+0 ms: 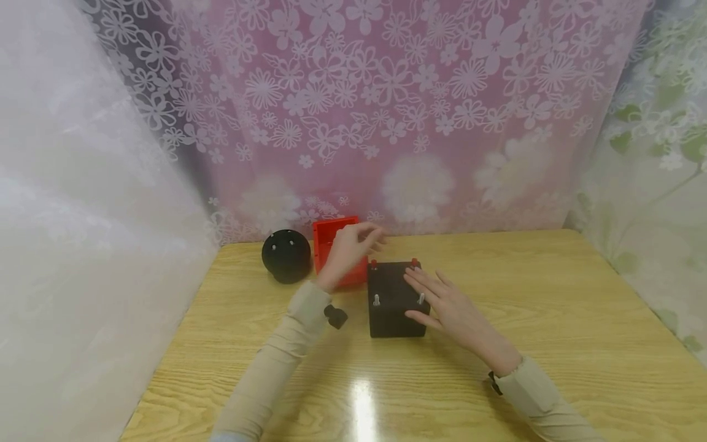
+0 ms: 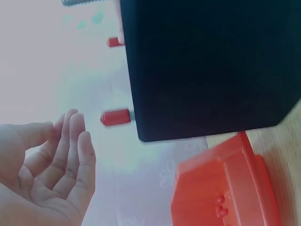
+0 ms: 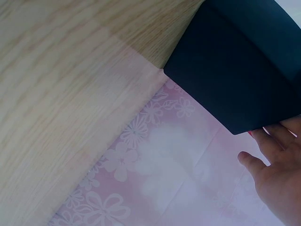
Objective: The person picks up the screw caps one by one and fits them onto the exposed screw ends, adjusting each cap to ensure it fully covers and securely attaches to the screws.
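Extending over the right edge of a black box-shaped block with a matte surface [image 1: 396, 301], the right hand [image 1: 450, 310] has its fingers straight and set close together, the thumb apart. The block stands upright on the table; two red cylindrical caps [image 1: 415, 261] sit at its far top corners, and two silvery threaded studs [image 1: 377, 300] rise bare at its near ones. Off the block's far left corner hangs the left hand [image 1: 350, 248], fingers loosely curved, the thumb near the index finger; whether these two tips meet cannot be told. Beneath this hand, just left of the block, lies an open red plastic box [image 1: 356, 274]; contact between the two cannot be judged. Further left of the block stands a black rounded object with pale pegs [image 1: 287, 261].

Room for moving extends right of the block to the table's right edge, and in front of it; behind, the far edge is nearer. The yellowish wood-grain table [image 1: 525, 294] shows a bright reflection in front of the block. Beyond it hangs a pink flower-patterned curtain [image 1: 414, 92], flanked by pale sheeting [image 1: 83, 215].
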Available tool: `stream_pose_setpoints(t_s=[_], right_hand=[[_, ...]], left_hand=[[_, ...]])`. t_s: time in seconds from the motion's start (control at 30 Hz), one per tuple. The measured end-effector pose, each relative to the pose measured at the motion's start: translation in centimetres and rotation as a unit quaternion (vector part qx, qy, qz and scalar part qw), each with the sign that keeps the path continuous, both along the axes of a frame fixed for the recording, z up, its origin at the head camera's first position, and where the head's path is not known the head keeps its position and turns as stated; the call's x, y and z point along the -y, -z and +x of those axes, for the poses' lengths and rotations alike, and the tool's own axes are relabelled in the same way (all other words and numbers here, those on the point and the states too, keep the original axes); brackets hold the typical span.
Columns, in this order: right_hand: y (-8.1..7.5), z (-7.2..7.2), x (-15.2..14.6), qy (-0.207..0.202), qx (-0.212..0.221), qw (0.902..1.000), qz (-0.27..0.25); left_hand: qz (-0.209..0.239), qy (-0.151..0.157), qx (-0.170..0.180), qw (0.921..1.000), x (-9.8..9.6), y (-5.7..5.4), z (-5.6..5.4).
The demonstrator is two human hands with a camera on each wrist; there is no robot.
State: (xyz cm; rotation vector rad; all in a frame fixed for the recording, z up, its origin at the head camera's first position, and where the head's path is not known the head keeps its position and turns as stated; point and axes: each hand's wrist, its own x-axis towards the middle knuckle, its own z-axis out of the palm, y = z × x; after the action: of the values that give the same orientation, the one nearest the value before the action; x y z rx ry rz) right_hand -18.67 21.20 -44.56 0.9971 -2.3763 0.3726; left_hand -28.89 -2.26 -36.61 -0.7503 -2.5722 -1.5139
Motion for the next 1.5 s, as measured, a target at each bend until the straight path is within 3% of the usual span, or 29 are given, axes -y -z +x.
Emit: stream_pose_setpoints(t_s=[0.33,0.53,0.7,0.9,1.03,1.27,1.5], right_hand=[[-0.3,0.3,0.0,0.006,0.011,0.9999,0.006],[-0.4,0.3,0.0,0.005,0.007,0.9999,0.007],[-0.3,0.2,0.0,0.003,0.001,1.0,0.007],[-0.3,0.2,0.0,0.007,0.015,0.9999,0.003],[-0.3,0.2,0.0,0.006,0.012,0.9999,0.002],[-0.4,0.2,0.0,0.0,-0.003,1.0,0.003],[-0.2,0.1,-0.1,-0.005,-0.009,0.9999,-0.005]], left_hand=[[0.048,-0.034,0.043,0.9973,2.0,-0.1,-1.1],[0.059,-0.061,0.047,0.9953,2.5,1.2,-2.7],[0.048,-0.1,0.053,0.9924,2.6,2.6,-4.0],[-0.01,-0.167,0.049,0.9848,2.4,4.7,-5.6],[-0.05,-0.19,0.064,0.9783,2.2,6.2,-6.5],[-0.138,-0.186,0.062,0.9709,2.0,8.4,-7.5],[-0.22,-0.175,0.064,0.9576,1.4,9.1,-7.8]])
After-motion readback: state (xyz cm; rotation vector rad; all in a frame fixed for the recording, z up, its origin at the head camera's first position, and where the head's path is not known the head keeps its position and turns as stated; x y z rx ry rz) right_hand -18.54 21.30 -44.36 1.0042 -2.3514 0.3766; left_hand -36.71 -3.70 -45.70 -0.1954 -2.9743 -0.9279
